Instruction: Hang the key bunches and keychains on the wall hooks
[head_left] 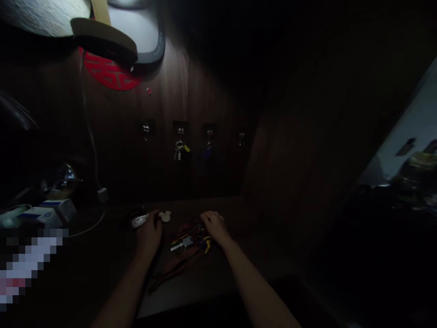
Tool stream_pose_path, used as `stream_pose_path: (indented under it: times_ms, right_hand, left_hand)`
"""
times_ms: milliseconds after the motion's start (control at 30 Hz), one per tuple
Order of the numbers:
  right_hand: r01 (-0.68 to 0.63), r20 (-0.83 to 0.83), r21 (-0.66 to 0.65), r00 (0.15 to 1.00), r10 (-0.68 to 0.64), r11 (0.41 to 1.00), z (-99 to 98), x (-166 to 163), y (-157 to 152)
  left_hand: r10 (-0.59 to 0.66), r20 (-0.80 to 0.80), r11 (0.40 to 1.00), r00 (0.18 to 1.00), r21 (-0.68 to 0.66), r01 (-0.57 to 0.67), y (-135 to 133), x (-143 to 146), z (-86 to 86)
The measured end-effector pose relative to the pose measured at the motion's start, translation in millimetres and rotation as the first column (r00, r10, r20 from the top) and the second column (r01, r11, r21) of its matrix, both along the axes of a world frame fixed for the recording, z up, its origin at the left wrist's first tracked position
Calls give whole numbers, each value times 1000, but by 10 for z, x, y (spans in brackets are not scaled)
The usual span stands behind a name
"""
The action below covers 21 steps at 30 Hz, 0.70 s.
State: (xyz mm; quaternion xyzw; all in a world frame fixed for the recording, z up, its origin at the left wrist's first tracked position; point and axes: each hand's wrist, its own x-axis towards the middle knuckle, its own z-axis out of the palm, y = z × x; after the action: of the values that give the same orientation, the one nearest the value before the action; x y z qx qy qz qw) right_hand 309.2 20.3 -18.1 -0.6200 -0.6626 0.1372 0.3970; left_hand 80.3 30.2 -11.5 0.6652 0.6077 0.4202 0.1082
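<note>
Silver keys (182,243) on coloured lanyards lay tangled on a dark wooden counter (85,259) between a person's hands. The right hand (213,226) rested on the bunch, fingers (208,217) curled together; the left hand (149,234), fingers bent, sat by a white mouse-shaped tag (164,217) and a silver fob (139,221). Any pinch could not be told in the dim light. Wall hooks (180,130) hung above.

Free passage for you: the table (235,269) on the near side of the keys (187,243), and to their right. Obstacles: the keys and a strap (174,271), lying between your left hand (149,235) and right hand (213,225); boxes (46,214) and a cable (88,231) at far left; the wall (218,177) behind, with hooks (180,130) above the table.
</note>
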Motion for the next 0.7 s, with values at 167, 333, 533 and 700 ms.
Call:
stream_pose_path:
  times_ms: [167, 333, 533, 700]
  right_hand:
    - [43, -341, 153, 940, 12, 987, -26, 70, 80]
    - [26, -596, 140, 800, 63, 990, 62, 80, 72]
    - [-197, -866, 147, 448, 222, 969, 250, -25, -79]
    - [-355, -897, 155, 340, 282, 922, 337, -126, -201]
  left_hand:
    - [-46, 6, 986, 999, 159, 45, 23, 1, -35]
    - [-207, 42, 966, 977, 169, 197, -24, 72, 1]
    - [-325, 114, 940, 939, 149, 307, -112, 160, 73]
    - [-419, 249, 908, 873, 87, 410, -170, 241, 115]
